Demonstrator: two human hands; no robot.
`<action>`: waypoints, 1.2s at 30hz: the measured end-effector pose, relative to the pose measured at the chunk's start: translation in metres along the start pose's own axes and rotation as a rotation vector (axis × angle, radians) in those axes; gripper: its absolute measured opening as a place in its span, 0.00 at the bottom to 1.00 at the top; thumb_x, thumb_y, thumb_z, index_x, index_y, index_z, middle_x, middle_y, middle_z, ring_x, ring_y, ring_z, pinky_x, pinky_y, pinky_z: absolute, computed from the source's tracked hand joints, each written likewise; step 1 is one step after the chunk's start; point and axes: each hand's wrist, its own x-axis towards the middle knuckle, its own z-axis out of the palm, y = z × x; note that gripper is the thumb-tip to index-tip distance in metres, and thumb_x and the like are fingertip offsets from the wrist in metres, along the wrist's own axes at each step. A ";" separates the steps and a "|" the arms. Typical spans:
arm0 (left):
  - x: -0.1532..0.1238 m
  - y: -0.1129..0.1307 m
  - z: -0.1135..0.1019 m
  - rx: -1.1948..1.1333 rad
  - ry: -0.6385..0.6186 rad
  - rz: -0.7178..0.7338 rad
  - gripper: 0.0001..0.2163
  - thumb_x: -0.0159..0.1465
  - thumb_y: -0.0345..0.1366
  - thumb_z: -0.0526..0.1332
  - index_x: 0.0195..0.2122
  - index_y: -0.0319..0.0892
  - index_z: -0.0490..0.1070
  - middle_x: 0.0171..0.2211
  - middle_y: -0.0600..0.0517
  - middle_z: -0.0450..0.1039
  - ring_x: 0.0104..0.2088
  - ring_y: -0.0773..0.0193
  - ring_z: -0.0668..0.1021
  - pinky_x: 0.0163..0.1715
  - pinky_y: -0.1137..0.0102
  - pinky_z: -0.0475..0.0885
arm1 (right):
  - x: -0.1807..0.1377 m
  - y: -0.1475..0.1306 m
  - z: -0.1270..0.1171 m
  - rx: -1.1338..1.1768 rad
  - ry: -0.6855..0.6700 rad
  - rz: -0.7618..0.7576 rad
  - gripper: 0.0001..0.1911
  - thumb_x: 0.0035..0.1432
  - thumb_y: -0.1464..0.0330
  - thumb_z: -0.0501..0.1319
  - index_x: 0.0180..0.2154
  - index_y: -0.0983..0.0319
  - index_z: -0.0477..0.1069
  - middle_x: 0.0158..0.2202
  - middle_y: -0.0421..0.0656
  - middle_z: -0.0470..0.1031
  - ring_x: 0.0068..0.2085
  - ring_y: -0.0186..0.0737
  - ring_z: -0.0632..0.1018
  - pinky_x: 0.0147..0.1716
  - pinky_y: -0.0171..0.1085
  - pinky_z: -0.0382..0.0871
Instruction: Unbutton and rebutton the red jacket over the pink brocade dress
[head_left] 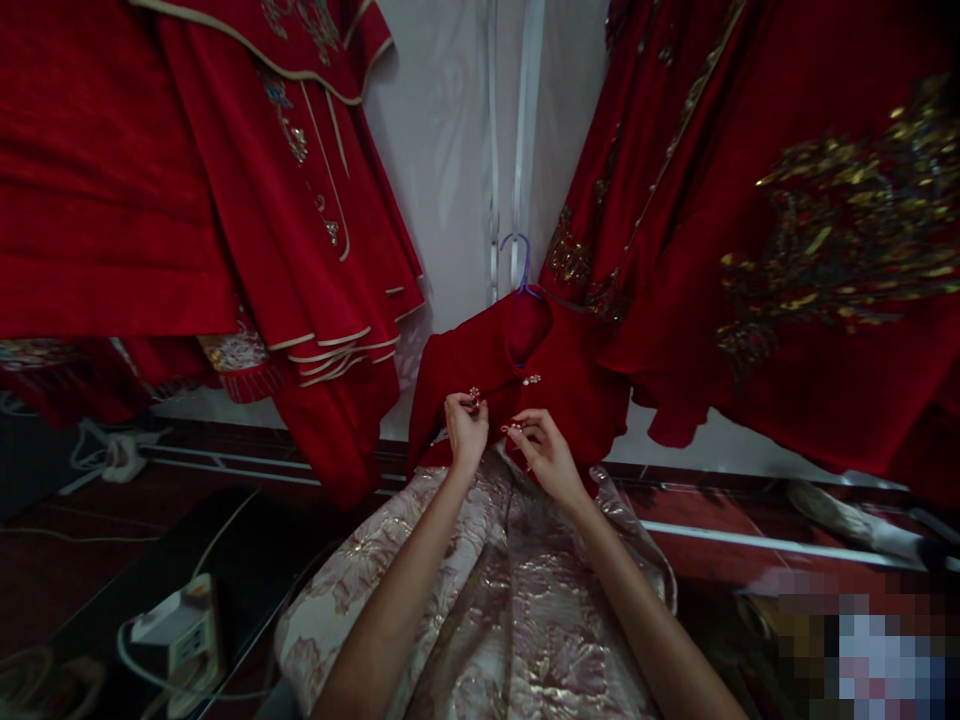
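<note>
A red jacket (442, 365) hangs in front of me on a purple hanger (525, 255). Its front edges lie apart, and a jewelled clasp (532, 379) shows near the collar. On the left front edge, my left hand (466, 430) is closed with the fingers pinching at a jewelled frog fastener (474, 394). My right hand (549, 452) pinches a small loop fastener (510, 429) on the other edge. The two hands are a short distance apart. Below them a pale floral brocade skirt (480, 560) spreads toward me.
Red embroidered garments hang at left (285, 200) and right (750, 230). White metal rails (521, 130) rise against the wall behind the hanger. A power strip (191, 635) with cables lies on a black surface at lower left. A shoe (836, 515) shows at right.
</note>
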 end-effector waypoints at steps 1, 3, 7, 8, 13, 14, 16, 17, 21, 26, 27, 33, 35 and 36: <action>0.000 0.001 -0.001 -0.021 -0.019 0.000 0.09 0.54 0.33 0.62 0.34 0.41 0.62 0.32 0.53 0.65 0.29 0.68 0.70 0.31 0.72 0.66 | 0.004 -0.005 0.000 0.002 -0.006 -0.021 0.11 0.55 0.62 0.60 0.40 0.57 0.64 0.36 0.41 0.69 0.35 0.34 0.74 0.35 0.34 0.71; 0.000 0.001 -0.003 -0.073 -0.065 -0.016 0.08 0.56 0.35 0.61 0.35 0.42 0.62 0.32 0.52 0.67 0.29 0.68 0.71 0.30 0.73 0.66 | 0.013 -0.012 0.001 -0.001 -0.017 -0.048 0.11 0.54 0.63 0.61 0.39 0.57 0.65 0.36 0.40 0.69 0.33 0.33 0.74 0.35 0.33 0.71; 0.000 -0.003 -0.003 -0.164 -0.042 -0.076 0.07 0.57 0.35 0.59 0.35 0.42 0.63 0.33 0.51 0.68 0.31 0.67 0.72 0.34 0.72 0.67 | 0.023 -0.012 0.009 -0.023 -0.134 0.000 0.12 0.54 0.62 0.60 0.39 0.58 0.67 0.34 0.40 0.70 0.32 0.33 0.73 0.32 0.34 0.72; 0.000 -0.005 -0.001 -0.189 -0.018 -0.091 0.07 0.57 0.33 0.60 0.35 0.41 0.63 0.34 0.51 0.68 0.32 0.67 0.72 0.34 0.71 0.67 | 0.024 -0.009 0.011 -0.033 -0.160 0.009 0.12 0.54 0.61 0.60 0.40 0.58 0.68 0.35 0.40 0.71 0.32 0.34 0.74 0.32 0.35 0.72; -0.004 -0.009 0.009 -0.305 0.001 -0.148 0.15 0.47 0.21 0.59 0.35 0.42 0.64 0.35 0.51 0.69 0.31 0.68 0.72 0.35 0.72 0.68 | 0.028 0.002 0.020 -0.116 -0.184 -0.033 0.12 0.55 0.64 0.58 0.43 0.59 0.69 0.41 0.43 0.71 0.36 0.35 0.74 0.35 0.36 0.72; -0.005 -0.009 0.010 -0.316 0.005 -0.158 0.15 0.46 0.20 0.58 0.35 0.42 0.64 0.34 0.52 0.69 0.32 0.68 0.73 0.35 0.72 0.68 | 0.029 0.003 0.021 -0.135 -0.188 -0.039 0.13 0.55 0.64 0.58 0.43 0.59 0.69 0.42 0.44 0.71 0.36 0.35 0.74 0.35 0.36 0.72; -0.006 -0.009 0.009 -0.334 0.032 -0.176 0.14 0.47 0.21 0.58 0.34 0.41 0.64 0.33 0.52 0.69 0.32 0.68 0.73 0.36 0.71 0.68 | 0.031 0.004 0.021 -0.167 -0.207 -0.044 0.13 0.55 0.65 0.58 0.43 0.59 0.69 0.42 0.44 0.70 0.37 0.34 0.73 0.35 0.36 0.71; -0.006 -0.009 0.008 -0.344 0.047 -0.185 0.13 0.48 0.22 0.58 0.34 0.41 0.64 0.33 0.52 0.69 0.32 0.68 0.73 0.36 0.71 0.69 | 0.031 0.005 0.021 -0.177 -0.216 -0.042 0.13 0.55 0.66 0.58 0.44 0.59 0.69 0.42 0.44 0.70 0.37 0.34 0.73 0.35 0.36 0.71; -0.009 -0.005 0.001 -0.384 0.022 -0.174 0.06 0.53 0.28 0.58 0.33 0.39 0.66 0.32 0.50 0.71 0.33 0.67 0.74 0.37 0.71 0.69 | 0.029 0.010 0.021 -0.169 -0.178 -0.019 0.13 0.55 0.67 0.57 0.44 0.60 0.68 0.40 0.43 0.71 0.36 0.34 0.73 0.35 0.35 0.71; -0.012 0.002 -0.005 -0.454 -0.087 -0.189 0.06 0.55 0.34 0.59 0.34 0.38 0.69 0.34 0.48 0.73 0.34 0.65 0.76 0.33 0.71 0.72 | 0.032 0.015 0.025 -0.235 -0.016 -0.050 0.12 0.56 0.66 0.57 0.42 0.60 0.68 0.38 0.44 0.70 0.36 0.35 0.74 0.34 0.34 0.72; -0.011 0.002 -0.005 -0.476 -0.104 -0.222 0.07 0.55 0.35 0.59 0.34 0.38 0.70 0.35 0.47 0.74 0.33 0.64 0.77 0.32 0.71 0.72 | 0.034 0.016 0.026 -0.261 0.017 -0.064 0.11 0.56 0.66 0.56 0.42 0.60 0.68 0.38 0.44 0.70 0.36 0.36 0.74 0.34 0.34 0.72; -0.001 -0.002 -0.007 -0.494 -0.125 -0.253 0.11 0.57 0.39 0.60 0.35 0.37 0.73 0.37 0.45 0.76 0.37 0.62 0.78 0.38 0.68 0.73 | 0.047 0.020 0.038 -0.382 0.053 -0.105 0.09 0.54 0.69 0.57 0.39 0.61 0.71 0.38 0.44 0.71 0.34 0.35 0.73 0.33 0.34 0.71; 0.002 -0.001 -0.008 -0.497 -0.154 -0.253 0.12 0.57 0.40 0.60 0.36 0.36 0.74 0.39 0.44 0.76 0.40 0.61 0.78 0.40 0.67 0.73 | 0.049 0.021 0.041 -0.405 0.077 -0.109 0.09 0.54 0.69 0.57 0.39 0.61 0.71 0.37 0.44 0.71 0.34 0.35 0.74 0.34 0.35 0.71; 0.003 0.000 -0.009 -0.508 -0.168 -0.254 0.13 0.57 0.41 0.61 0.37 0.37 0.74 0.40 0.43 0.76 0.40 0.60 0.78 0.40 0.67 0.74 | 0.049 0.021 0.041 -0.416 0.092 -0.113 0.09 0.55 0.69 0.56 0.39 0.62 0.71 0.37 0.44 0.71 0.34 0.35 0.74 0.34 0.35 0.71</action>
